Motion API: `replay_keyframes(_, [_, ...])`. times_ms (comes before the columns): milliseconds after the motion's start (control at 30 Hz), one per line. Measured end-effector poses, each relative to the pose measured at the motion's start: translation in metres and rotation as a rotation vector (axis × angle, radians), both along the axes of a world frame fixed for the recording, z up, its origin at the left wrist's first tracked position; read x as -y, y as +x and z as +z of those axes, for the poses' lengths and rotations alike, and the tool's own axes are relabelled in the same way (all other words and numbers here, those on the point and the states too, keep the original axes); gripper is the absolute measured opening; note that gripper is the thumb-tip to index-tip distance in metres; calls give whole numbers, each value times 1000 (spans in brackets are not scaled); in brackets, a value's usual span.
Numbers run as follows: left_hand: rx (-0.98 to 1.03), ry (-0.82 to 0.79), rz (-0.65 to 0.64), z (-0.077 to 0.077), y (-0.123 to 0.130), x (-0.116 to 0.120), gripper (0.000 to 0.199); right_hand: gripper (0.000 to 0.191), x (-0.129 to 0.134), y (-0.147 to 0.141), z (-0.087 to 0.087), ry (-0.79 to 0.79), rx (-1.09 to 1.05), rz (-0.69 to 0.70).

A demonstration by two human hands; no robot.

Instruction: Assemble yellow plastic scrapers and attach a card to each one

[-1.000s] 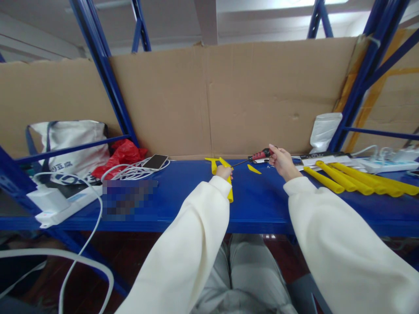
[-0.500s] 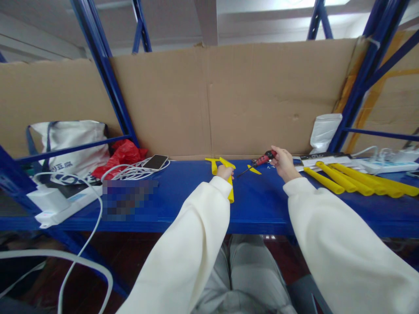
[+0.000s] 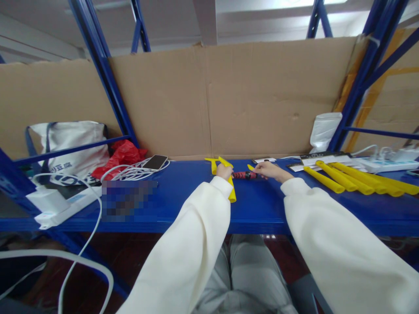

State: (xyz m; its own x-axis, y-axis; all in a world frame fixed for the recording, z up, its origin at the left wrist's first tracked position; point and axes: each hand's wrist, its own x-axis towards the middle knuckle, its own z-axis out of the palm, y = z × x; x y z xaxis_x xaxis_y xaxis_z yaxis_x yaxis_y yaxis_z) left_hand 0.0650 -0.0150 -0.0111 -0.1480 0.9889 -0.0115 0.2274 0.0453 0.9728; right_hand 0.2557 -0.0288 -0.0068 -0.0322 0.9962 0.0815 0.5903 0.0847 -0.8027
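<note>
My left hand (image 3: 224,171) is closed around a yellow tube-shaped piece (image 3: 232,195) on the blue shelf. Another yellow piece (image 3: 213,165) lies just left of that hand. My right hand (image 3: 266,170) is closed on a red and black screwdriver (image 3: 242,175), held level, its handle end reaching under the fingers. The screwdriver's front end meets the yellow piece beside my left hand; its shaft is hidden. A small yellow piece (image 3: 250,167) shows at the fingertips of my right hand.
Several yellow cones (image 3: 347,178) lie at the right, near a white power strip (image 3: 389,166). On the left are a phone (image 3: 155,162), coiled white cable (image 3: 131,171), a red bag (image 3: 122,157) and a cloth bag (image 3: 75,144). Cardboard (image 3: 209,100) stands behind the blue shelf (image 3: 190,209).
My right hand has moved left and down, bringing the screwdriver from a slant to level, against the yellow piece. My left hand has stayed almost in place.
</note>
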Motion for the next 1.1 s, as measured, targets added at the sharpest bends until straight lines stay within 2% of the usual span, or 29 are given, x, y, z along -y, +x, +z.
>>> replay_keyframes(133, [-30,35,-8,-4,0,-3,24,27,-6,-2,-8,27,-90,100])
replay_keyframes(300, [-10,59,-61,-3,2,4,64,20,-10,-3,-14,-20,-130,161])
replay_keyframes(367, [-6,88,-95,-2,3,8,70,21,-10,-4,-15,-11,-139,155])
replay_keyframes(533, [-8,111,-151,1,5,14,66,25,-15,2,-10,113,16,35])
replay_keyframes(667, [-54,139,-163,-1,5,10,62,17,-19,20,-4,289,328,-255])
replay_keyframes(767, [-167,192,-181,-3,3,8,60,29,-20,35,-3,276,467,-427])
replay_keyframes(933, [-327,298,-191,-1,1,12,59,47,-19,44,-11,126,582,-437])
replay_keyframes(1100, [-393,301,-192,1,3,17,54,50,-17,40,-15,2,603,-383])
